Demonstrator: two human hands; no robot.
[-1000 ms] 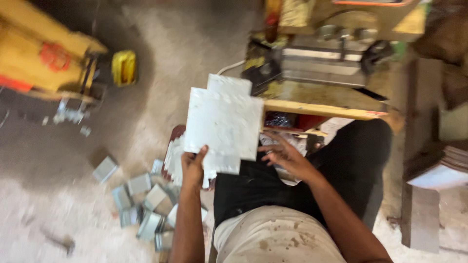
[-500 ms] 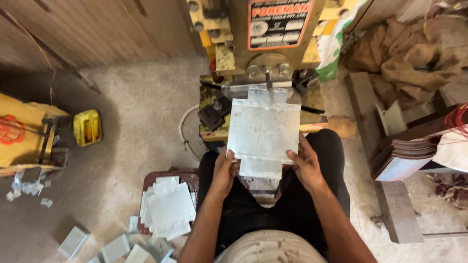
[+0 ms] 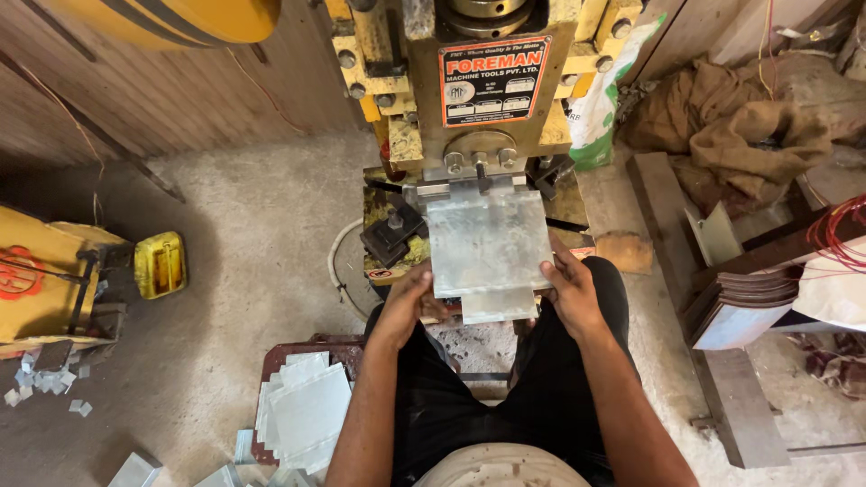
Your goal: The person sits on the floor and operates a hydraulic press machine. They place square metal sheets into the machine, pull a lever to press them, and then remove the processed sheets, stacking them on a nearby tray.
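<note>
A flat, cross-shaped metal sheet (image 3: 487,248) lies in front of me, its far edge under the head of a yellow press machine (image 3: 469,86). My left hand (image 3: 410,302) grips the sheet's near left edge. My right hand (image 3: 568,289) grips its near right edge. Both arms reach forward over my lap in black trousers (image 3: 492,397). The sheet's near tab sticks out between my hands.
A stack of similar cut sheets (image 3: 302,415) rests on a reddish tray at my left. Small metal offcuts (image 3: 45,383) lie on the concrete floor. A yellow tin (image 3: 160,264) and a yellow machine (image 3: 41,284) sit left. Sacking (image 3: 731,117) and stacked boards (image 3: 744,302) are right.
My view swung from the floor at the left up to the press. The sheet went from my left hand alone to both hands, and moved forward under the press head.
</note>
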